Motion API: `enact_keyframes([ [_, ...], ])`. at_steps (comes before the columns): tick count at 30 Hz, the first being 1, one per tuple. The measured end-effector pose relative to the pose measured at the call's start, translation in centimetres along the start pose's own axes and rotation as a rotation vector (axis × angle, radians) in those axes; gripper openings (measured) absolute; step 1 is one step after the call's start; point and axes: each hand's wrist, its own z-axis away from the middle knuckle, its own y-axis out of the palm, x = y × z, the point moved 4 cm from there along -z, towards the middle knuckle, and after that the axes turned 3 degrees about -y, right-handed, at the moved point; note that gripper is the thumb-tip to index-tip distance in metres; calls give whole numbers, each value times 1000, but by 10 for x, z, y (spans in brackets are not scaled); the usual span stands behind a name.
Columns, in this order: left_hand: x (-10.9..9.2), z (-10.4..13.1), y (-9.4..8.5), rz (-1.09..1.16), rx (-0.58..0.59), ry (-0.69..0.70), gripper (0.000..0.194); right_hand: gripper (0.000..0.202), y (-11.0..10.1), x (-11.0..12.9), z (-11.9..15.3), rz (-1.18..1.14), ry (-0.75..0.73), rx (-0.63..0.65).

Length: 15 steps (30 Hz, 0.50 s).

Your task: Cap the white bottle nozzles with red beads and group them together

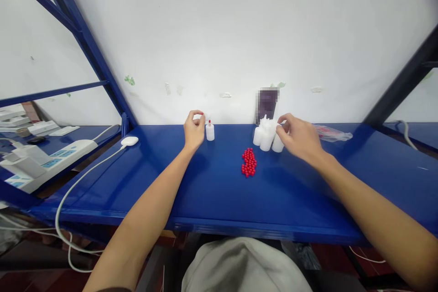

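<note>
My left hand [194, 131] is over the back of the table, its thumb and forefinger closed in a pinch with a small red cap [202, 113] showing at the fingertips. Just right of it stands a white squeeze bottle [210, 132] with a red cap on its nozzle. My right hand [297, 134] has its fingers closed around the top of a white bottle [277, 144], at the right side of a cluster of white bottles [266, 139] with bare nozzles. A loose pile of red caps [249, 163] lies between the hands, nearer to me.
A clear plastic bag [331, 133] with something red lies right of my right hand. A dark, pixelated object [267, 104] leans on the wall behind the bottles. At left are a white charger [129, 141] with its cable and a power strip [68, 153]. Blue posts [92, 50] flank the table.
</note>
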Motion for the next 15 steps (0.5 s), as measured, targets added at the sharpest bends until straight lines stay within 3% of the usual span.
enact_keyframes([
  [4, 6, -9, 3, 91, 43, -56, 24, 29, -3, -4, -1, 146, 58, 81],
  [8, 3, -11, 10, 41, 107, -34, 21, 30, -1, -7, 0, 225, 82, 161],
  [15, 2, -12, 7, -124, 63, 25, 14, 27, 4, -4, 3, 240, 37, 196],
])
